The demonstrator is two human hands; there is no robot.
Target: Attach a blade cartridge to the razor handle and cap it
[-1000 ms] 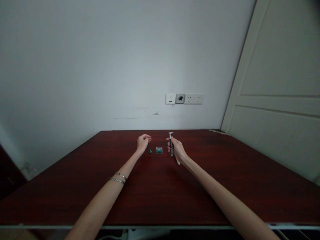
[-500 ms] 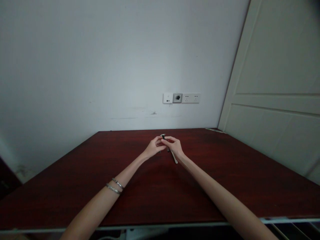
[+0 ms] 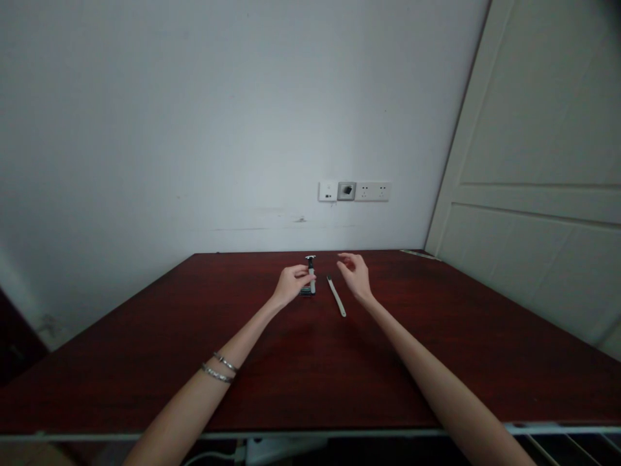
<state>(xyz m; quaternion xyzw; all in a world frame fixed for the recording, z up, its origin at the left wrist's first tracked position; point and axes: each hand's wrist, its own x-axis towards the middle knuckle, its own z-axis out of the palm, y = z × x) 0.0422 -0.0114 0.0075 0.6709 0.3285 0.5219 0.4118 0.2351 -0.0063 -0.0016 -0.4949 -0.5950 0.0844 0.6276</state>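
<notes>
My left hand pinches a small razor between thumb and fingers. The razor is upright, with a pale T-shaped head, a black neck and a grey body. Below the fingers, a small dark, ridged item shows on the table, partly hidden by the hand. My right hand is apart from the razor, its fingers curved and parted with nothing between them. On the table between the two hands lies a slim, pale handle with a dark tip, slanting towards me.
The dark red tabletop runs back to a white wall. Sockets are set in the wall behind my hands. A pale panelled door stands on the right. At the far right corner lies a thin strip.
My right hand has let go of the razor and moved right, away from my left hand. The razor, still in my left hand, and the pale handle now show more fully.
</notes>
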